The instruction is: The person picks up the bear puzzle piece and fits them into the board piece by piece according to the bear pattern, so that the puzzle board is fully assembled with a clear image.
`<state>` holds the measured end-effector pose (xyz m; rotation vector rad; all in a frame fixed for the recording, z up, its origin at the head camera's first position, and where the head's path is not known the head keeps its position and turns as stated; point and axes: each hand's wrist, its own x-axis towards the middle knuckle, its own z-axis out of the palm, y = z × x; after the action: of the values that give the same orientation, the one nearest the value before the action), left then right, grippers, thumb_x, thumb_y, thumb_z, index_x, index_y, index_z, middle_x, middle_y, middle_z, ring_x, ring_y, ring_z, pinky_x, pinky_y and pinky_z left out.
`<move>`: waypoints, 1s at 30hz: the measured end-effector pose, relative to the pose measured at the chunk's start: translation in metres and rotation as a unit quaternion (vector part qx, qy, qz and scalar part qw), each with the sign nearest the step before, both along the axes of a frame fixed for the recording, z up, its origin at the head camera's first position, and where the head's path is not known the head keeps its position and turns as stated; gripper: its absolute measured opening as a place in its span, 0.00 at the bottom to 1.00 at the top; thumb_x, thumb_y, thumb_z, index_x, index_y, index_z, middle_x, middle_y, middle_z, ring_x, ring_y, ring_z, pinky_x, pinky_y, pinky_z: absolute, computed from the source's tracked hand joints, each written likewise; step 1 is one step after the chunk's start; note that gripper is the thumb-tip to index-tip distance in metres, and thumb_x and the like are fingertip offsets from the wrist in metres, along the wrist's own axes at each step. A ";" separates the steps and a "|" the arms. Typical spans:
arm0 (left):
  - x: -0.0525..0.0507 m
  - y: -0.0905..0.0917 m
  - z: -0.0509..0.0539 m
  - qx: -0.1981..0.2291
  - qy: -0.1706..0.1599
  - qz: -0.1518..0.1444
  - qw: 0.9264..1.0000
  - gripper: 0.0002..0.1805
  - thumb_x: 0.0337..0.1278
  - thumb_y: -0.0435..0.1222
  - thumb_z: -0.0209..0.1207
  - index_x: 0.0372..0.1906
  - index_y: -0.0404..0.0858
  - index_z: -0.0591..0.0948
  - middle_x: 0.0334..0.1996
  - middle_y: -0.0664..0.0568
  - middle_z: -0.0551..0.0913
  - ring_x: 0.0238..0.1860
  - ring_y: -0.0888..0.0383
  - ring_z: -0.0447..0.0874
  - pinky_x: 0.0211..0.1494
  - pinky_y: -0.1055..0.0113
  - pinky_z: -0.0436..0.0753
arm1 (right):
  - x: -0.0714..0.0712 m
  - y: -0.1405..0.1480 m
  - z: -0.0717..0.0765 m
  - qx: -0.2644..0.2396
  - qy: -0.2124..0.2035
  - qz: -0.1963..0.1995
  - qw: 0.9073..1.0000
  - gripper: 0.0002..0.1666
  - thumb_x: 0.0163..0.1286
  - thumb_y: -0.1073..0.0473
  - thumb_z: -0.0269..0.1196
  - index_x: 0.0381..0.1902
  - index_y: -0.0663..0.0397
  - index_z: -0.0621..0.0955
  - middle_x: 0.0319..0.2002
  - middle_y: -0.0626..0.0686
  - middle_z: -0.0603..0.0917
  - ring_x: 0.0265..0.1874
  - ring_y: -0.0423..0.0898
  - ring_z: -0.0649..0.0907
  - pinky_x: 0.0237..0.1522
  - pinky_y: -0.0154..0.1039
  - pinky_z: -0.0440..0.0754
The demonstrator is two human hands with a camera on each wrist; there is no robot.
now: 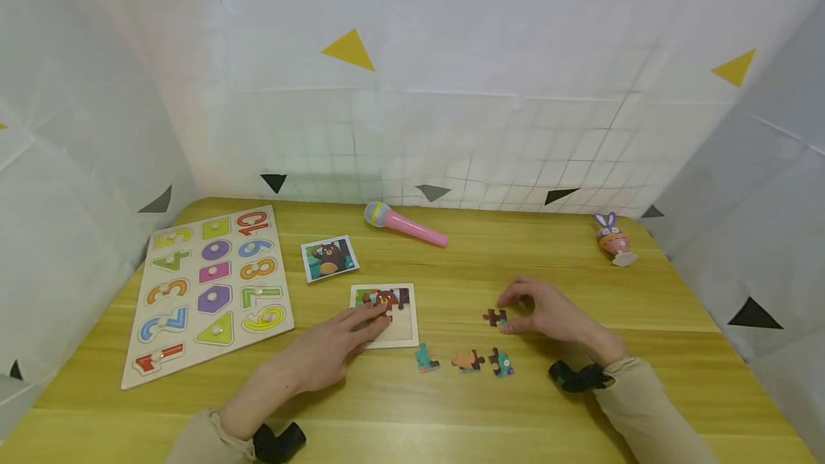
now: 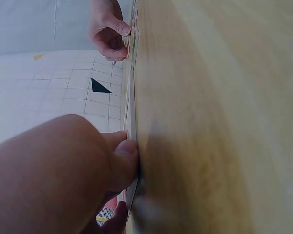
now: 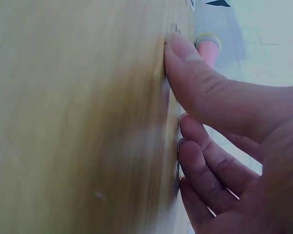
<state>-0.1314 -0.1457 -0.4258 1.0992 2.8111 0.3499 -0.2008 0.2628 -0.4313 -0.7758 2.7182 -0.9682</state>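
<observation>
My left hand [image 1: 325, 351] rests on the left side of a wooden puzzle tray [image 1: 402, 335], its extended fingers over the bear picture. The thumb lies at the tray's edge in the left wrist view. In the tray, pieces fill the upper part, and bare wood shows at the lower right. To the right, my right hand [image 1: 551, 312] pinches a dark brown puzzle piece [image 1: 493, 317] at tabletop level between thumb and index finger. Loose pieces lie nearer me: a teal one [image 1: 425, 358], an orange-brown one [image 1: 467, 360] and a teal one with a flower [image 1: 502, 364].
Behind the tray lies a bear picture card [image 1: 329, 258]. A pink toy microphone [image 1: 412, 226] lies farther back. A wooden number-and-shape board [image 1: 193, 356] covers the left of the table. At the far right stands a bunny figure [image 1: 614, 238]. White sheets hang around the table.
</observation>
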 end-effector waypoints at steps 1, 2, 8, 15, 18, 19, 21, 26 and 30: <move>0.000 0.000 0.000 0.001 0.001 0.000 1.000 0.31 0.74 0.32 0.48 0.78 0.49 0.61 0.79 0.56 0.56 0.77 0.50 0.58 0.72 0.51 0.70 | 0.000 0.000 0.000 -0.001 0.000 0.000 1.000 0.18 0.56 0.50 0.77 0.43 0.44 0.84 0.43 0.42 0.82 0.43 0.44 0.78 0.48 0.40 0.78; 0.000 0.000 0.000 0.001 0.000 0.000 1.000 0.31 0.74 0.32 0.48 0.78 0.49 0.61 0.79 0.55 0.56 0.77 0.50 0.58 0.72 0.51 0.70 | 0.000 0.000 -0.001 -0.003 0.000 0.000 1.000 0.18 0.56 0.50 0.77 0.43 0.43 0.84 0.42 0.42 0.82 0.43 0.44 0.78 0.48 0.40 0.79; 0.000 0.000 0.001 -0.005 -0.005 -0.001 1.000 0.33 0.72 0.30 0.49 0.78 0.49 0.61 0.80 0.56 0.54 0.77 0.50 0.56 0.74 0.51 0.67 | -0.001 0.000 -0.003 -0.006 0.004 0.004 1.000 0.16 0.56 0.50 0.76 0.41 0.42 0.85 0.42 0.42 0.82 0.44 0.43 0.80 0.50 0.43 0.79; 0.001 0.001 0.001 -0.003 0.007 -0.011 1.000 0.31 0.74 0.31 0.47 0.78 0.45 0.62 0.79 0.54 0.56 0.78 0.48 0.56 0.76 0.51 0.65 | 0.000 0.000 -0.002 -0.003 0.010 0.013 1.000 0.13 0.58 0.50 0.75 0.40 0.41 0.85 0.41 0.41 0.81 0.43 0.42 0.80 0.49 0.42 0.80; 0.001 0.001 0.001 0.000 0.010 -0.013 1.000 0.30 0.74 0.31 0.47 0.78 0.45 0.62 0.79 0.54 0.56 0.77 0.48 0.56 0.76 0.51 0.65 | 0.000 0.000 -0.001 -0.003 0.019 0.023 1.000 0.13 0.59 0.49 0.74 0.40 0.41 0.85 0.42 0.41 0.81 0.43 0.42 0.80 0.48 0.42 0.80; 0.001 0.001 0.001 0.000 0.010 -0.013 1.000 0.30 0.74 0.31 0.47 0.78 0.45 0.62 0.79 0.54 0.56 0.77 0.48 0.56 0.76 0.51 0.65 | 0.000 0.000 -0.001 -0.004 0.021 0.026 0.999 0.12 0.60 0.49 0.74 0.41 0.41 0.85 0.42 0.42 0.81 0.43 0.42 0.80 0.48 0.42 0.80; 0.001 0.000 0.001 0.001 0.010 -0.013 1.000 0.30 0.74 0.31 0.47 0.78 0.45 0.62 0.79 0.54 0.56 0.77 0.48 0.57 0.75 0.51 0.65 | 0.000 0.001 -0.001 -0.007 0.025 0.032 0.999 0.12 0.60 0.49 0.73 0.41 0.42 0.86 0.42 0.42 0.82 0.43 0.42 0.80 0.48 0.42 0.80; 0.000 0.000 0.000 0.001 0.008 -0.014 1.000 0.31 0.74 0.31 0.47 0.78 0.46 0.61 0.79 0.54 0.56 0.78 0.49 0.56 0.76 0.51 0.64 | -0.001 0.001 -0.002 -0.010 0.032 0.043 0.999 0.12 0.62 0.50 0.72 0.42 0.42 0.85 0.43 0.44 0.82 0.44 0.43 0.81 0.48 0.42 0.81; 0.000 0.000 -0.001 0.002 0.004 -0.012 1.000 0.31 0.74 0.31 0.47 0.78 0.46 0.61 0.79 0.55 0.57 0.78 0.49 0.55 0.76 0.51 0.64 | 0.000 0.000 -0.001 -0.010 0.037 0.037 0.999 0.13 0.63 0.50 0.72 0.43 0.44 0.84 0.43 0.43 0.82 0.44 0.42 0.80 0.48 0.41 0.81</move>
<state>-0.1312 -0.1458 -0.4267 1.1366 2.8040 0.3508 -0.2007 0.2630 -0.4322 -0.9269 2.7243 -0.9703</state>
